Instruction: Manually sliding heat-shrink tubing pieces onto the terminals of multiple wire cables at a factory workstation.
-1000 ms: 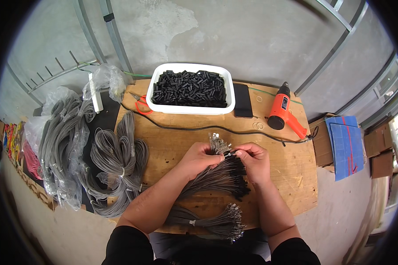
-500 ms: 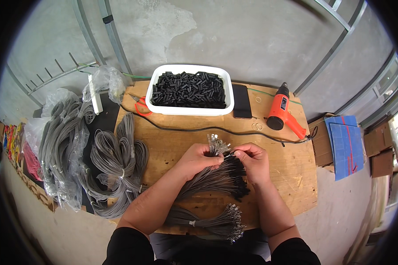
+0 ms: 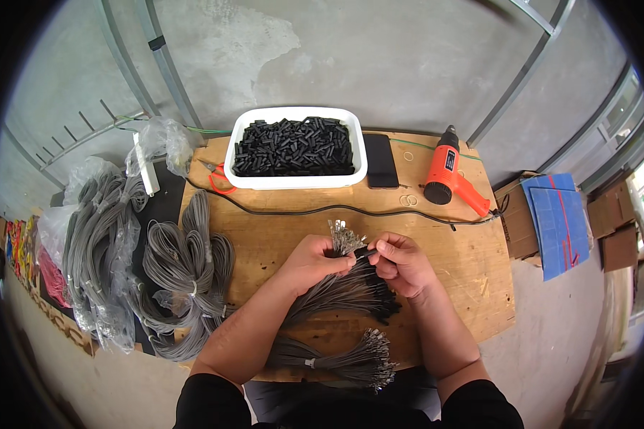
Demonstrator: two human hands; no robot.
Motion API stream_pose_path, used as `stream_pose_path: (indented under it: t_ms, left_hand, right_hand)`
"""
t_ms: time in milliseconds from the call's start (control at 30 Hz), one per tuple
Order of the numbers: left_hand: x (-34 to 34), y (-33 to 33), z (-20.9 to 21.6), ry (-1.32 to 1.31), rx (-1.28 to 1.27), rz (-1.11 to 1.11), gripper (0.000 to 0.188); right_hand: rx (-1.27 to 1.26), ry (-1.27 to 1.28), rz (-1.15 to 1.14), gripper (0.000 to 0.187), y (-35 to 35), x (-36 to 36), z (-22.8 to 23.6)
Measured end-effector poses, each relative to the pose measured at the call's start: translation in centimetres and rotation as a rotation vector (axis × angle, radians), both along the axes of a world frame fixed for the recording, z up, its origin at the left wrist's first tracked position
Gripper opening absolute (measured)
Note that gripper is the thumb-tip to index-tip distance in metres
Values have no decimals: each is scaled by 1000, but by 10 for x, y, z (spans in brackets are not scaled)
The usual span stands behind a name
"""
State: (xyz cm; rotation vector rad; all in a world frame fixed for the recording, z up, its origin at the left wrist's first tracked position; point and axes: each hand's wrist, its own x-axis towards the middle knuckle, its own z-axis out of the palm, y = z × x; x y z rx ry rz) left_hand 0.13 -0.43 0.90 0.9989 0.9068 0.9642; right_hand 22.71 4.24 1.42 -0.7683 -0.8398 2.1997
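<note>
A bundle of thin grey wires [image 3: 329, 292] occupies the centre of my view, held over the wooden surface [image 3: 454, 293]. I see the left hand [image 3: 315, 260] with its grip closed around the bundle near the upper end, the bare metal terminals [image 3: 346, 239] fanning out above the thumb. The right hand [image 3: 403, 264] is just beside it; its grip is a narrow pinch of thumb and forefinger on a small black sleeve [image 3: 367, 254], which points toward the terminals. Whether a wire lies inside that sleeve I cannot tell. Below the right hand, a cluster of black-covered ends [image 3: 385, 306] spreads out. Nearer the person lies a second grey bundle [image 3: 336, 355], tied with a pale band, its metal ends to the right. Left of the forearms I note large grey coils [image 3: 192, 261] and, beyond them, further coils partly in clear plastic [image 3: 96, 250]. Beyond the hands, a black cord [image 3: 308, 212] crosses the surface. Behind it stand a white tub [image 3: 293, 184] of short black tubes [image 3: 293, 146], orange-handled pliers [image 3: 224, 190], a dark phone [image 3: 382, 163] and an orange heat gun [image 3: 445, 170].
</note>
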Motion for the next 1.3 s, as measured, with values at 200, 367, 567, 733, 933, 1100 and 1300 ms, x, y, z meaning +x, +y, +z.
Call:
stream_pose_path:
  t_ms: [200, 367, 567, 733, 933, 1100, 1300]
  left_hand:
    - [0, 0, -2, -25, 2, -8, 9]
    - [0, 0, -5, -24, 9, 0, 12]
    - [-1, 1, -6, -25, -9, 9, 12]
    - [1, 2, -7, -44, -3, -3, 11]
    - [0, 1, -8, -28, 3, -7, 11]
    - [3, -2, 2, 91, -8, 68, 14]
    - [1, 0, 1, 88, -15, 72, 19]
  right_hand:
    - [-33, -6, 17, 15, -4, -3, 6]
    - [32, -50, 29, 16, -5, -4, -1]
    - [8, -39, 46, 15, -3, -3, 7]
    - [23, -53, 32, 15, -3, -2, 7]
    - [11, -70, 32, 15, -5, -3, 9]
    - [177, -207, -250, 11, -1, 2, 10]
    - [501, -272, -231, 6, -13, -9, 6]
